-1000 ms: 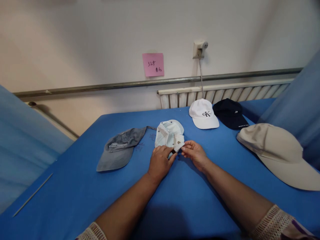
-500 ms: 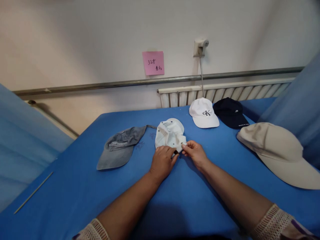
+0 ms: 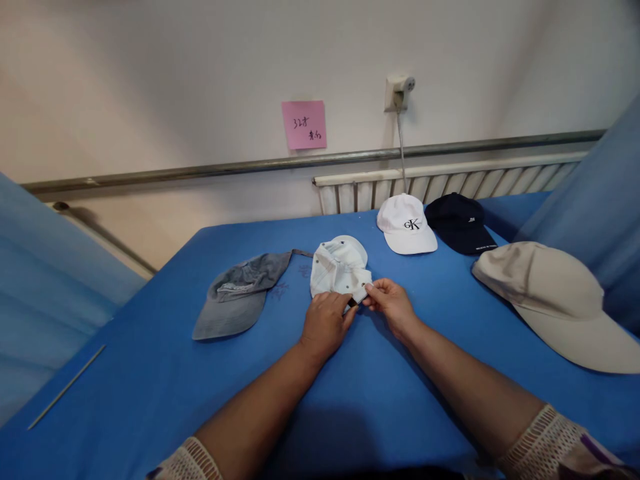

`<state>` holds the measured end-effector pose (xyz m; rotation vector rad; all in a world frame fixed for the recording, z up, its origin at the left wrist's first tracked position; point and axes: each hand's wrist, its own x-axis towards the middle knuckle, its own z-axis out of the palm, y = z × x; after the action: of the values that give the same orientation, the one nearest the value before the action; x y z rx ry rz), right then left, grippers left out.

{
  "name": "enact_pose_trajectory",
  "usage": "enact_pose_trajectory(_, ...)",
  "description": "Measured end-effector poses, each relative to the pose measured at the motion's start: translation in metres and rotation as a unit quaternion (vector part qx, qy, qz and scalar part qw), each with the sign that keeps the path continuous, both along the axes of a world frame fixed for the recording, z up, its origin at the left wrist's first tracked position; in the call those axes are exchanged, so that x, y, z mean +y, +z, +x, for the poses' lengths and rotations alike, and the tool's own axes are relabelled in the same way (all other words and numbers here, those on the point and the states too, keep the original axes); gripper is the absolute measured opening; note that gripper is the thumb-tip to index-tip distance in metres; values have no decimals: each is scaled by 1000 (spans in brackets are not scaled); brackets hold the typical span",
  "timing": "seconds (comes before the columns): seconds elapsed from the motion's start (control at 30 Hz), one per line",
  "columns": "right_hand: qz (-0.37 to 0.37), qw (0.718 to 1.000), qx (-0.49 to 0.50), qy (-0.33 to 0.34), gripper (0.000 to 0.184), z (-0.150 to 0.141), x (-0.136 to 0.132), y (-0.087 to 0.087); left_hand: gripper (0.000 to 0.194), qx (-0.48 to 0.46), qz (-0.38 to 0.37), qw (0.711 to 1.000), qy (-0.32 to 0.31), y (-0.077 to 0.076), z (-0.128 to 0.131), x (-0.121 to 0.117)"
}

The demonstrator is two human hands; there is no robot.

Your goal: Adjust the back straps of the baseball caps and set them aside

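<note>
A pale mint-white baseball cap (image 3: pixel 341 267) lies on the blue-covered surface, its brim pointing away from me and its back edge towards me. My left hand (image 3: pixel 327 321) is closed on the near left part of that edge, beside a small dark opening. Between thumb and forefinger, my right hand (image 3: pixel 393 305) pinches the cap's edge at the near right. The fingertips of both hands are close together. Left of it rests a grey-blue cap (image 3: pixel 240 293) with pale lettering, its strap reaching towards the mint cap.
A white cap (image 3: pixel 407 225) and a navy cap (image 3: pixel 459 223) sit at the back right, a large beige cap (image 3: pixel 555 300) at the right. A thin stick (image 3: pixel 67 387) lies far left. Behind run a metal rail (image 3: pixel 220 171) and a radiator (image 3: pixel 365 193); blue curtains (image 3: pixel 55 293) hang at the sides.
The view has shifted very slightly. Both hands keep their hold on the mint-white cap, with no clear movement of the cap.
</note>
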<state>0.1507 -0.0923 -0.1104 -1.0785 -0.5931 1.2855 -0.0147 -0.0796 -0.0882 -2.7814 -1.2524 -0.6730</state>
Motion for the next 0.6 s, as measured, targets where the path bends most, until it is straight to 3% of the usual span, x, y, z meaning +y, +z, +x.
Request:
enact_pose_trajectory(0.1,-41,997,61,-21,42,-2,-4,3,21,-39,-8,999,12,-3,-1,1)
enact_pose_trajectory(0.3,-36,989,70,124,35,-17,-18,5,19,-45,-15,999,16,-3,-3,2)
enact_pose_trajectory(0.6,-12,995,6,100,44,-20,-14,4,25,-10,-19,1000,2,-2,-2,2)
